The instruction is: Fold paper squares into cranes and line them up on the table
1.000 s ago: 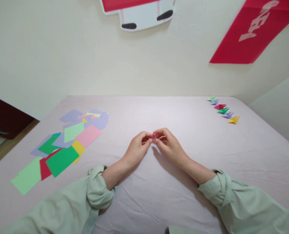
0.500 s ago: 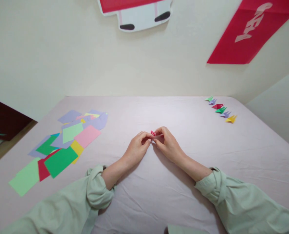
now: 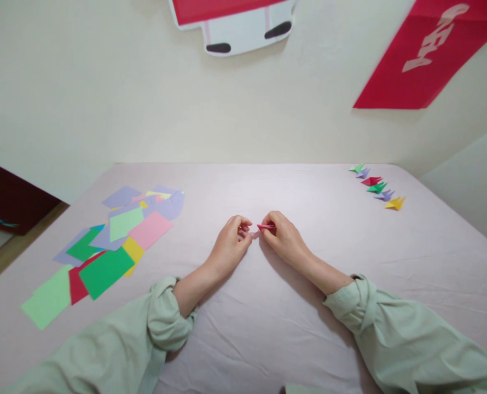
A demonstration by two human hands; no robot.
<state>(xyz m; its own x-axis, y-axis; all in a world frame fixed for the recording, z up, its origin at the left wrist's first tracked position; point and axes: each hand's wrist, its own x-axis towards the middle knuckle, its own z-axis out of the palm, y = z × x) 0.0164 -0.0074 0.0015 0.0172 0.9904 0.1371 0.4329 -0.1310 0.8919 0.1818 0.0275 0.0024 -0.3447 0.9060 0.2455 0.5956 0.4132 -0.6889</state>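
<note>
Left hand point(image 3: 230, 239) drawn back, curled, right hand point(image 3: 284, 235) pinching folded pink paper point(image 3: 265, 226)

Six little folded papers point(image 3: 376, 188)
On my screen I see two hands point(image 3: 229, 241) point(image 3: 285, 236), one pink folded paper point(image 3: 265, 226) and two wall hangings point(image 3: 235, 27) point(image 3: 428, 60); the piled sheets point(image 3: 106, 272) I can't count.

Folded pink paper point(image 3: 264, 226) — slim, near-level — sits in the right hand point(image 3: 283, 236).
</note>
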